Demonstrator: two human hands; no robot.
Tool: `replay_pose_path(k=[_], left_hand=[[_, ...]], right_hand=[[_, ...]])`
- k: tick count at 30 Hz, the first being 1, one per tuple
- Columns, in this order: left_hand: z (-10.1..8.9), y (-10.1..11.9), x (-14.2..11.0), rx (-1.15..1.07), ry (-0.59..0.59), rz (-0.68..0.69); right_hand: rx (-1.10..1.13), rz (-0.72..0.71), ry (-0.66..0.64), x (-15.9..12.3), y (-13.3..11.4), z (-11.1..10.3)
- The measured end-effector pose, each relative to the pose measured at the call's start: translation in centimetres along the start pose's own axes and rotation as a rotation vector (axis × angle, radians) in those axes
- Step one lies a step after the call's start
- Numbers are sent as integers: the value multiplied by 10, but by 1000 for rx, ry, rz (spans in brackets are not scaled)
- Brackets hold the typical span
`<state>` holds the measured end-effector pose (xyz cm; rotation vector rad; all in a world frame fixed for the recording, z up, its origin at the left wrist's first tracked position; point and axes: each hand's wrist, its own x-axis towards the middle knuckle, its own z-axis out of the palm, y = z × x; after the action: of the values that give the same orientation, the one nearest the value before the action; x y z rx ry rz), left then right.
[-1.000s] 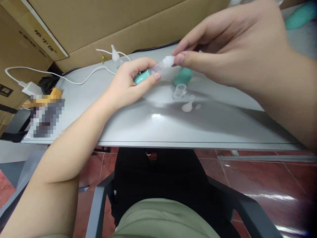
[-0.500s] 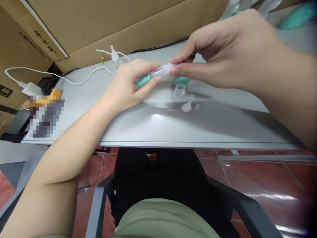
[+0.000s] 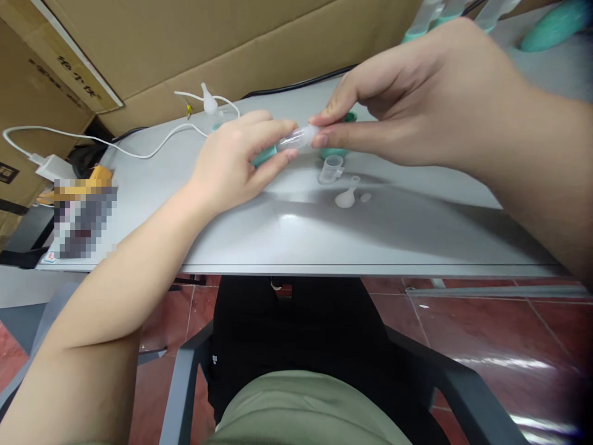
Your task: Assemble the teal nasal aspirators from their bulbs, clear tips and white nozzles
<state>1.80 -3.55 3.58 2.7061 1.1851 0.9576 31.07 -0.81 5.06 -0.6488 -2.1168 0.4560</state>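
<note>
My left hand (image 3: 245, 151) is closed around the teal body of a nasal aspirator (image 3: 265, 156), whose clear front section (image 3: 291, 139) points right between thumb and fingers. At its far end, my right hand (image 3: 417, 105) pinches a translucent white tip (image 3: 309, 134) between thumb and forefinger. The tip touches the clear section; how far it is seated I cannot tell. On the table below lie a clear cup-like part (image 3: 331, 170), a white bulb-shaped nozzle (image 3: 345, 196) and a tiny white piece (image 3: 365, 198). A teal part (image 3: 334, 152) stands partly hidden behind my right thumb.
Beyond my left hand stands another white nozzle (image 3: 209, 100) beside a white cable (image 3: 157, 153). Several clear-and-teal units (image 3: 424, 18) and a teal body (image 3: 553, 28) sit at the back right. Cardboard (image 3: 259, 43) walls the grey table's (image 3: 241, 241) back; a yellow object (image 3: 99, 178) lies left.
Both hands keep their grip on the aspirator and its tip, with little movement between them. The whole view has shifted slightly, and more of the teal part behind my right hand shows.
</note>
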Motion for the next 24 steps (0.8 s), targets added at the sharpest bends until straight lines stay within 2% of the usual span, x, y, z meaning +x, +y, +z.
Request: replay_pose_path(k=[3, 5, 10, 19, 24], left_hand=[[0, -2, -2, -9, 24, 27], [2, -7, -1, -25, 23, -3], [6, -18, 2, -9, -31, -38], [0, -5, 0, 127, -49, -9], [3, -9, -1, 66, -50, -40]], right_hand=[[-23, -9, -15, 0, 0, 0], [-54, -19, -30, 1, 2, -1], [-121, -67, -57, 0, 7, -4], [-183, -100, -85, -3, 9, -2], [-196, -117, -81, -5, 10, -3]])
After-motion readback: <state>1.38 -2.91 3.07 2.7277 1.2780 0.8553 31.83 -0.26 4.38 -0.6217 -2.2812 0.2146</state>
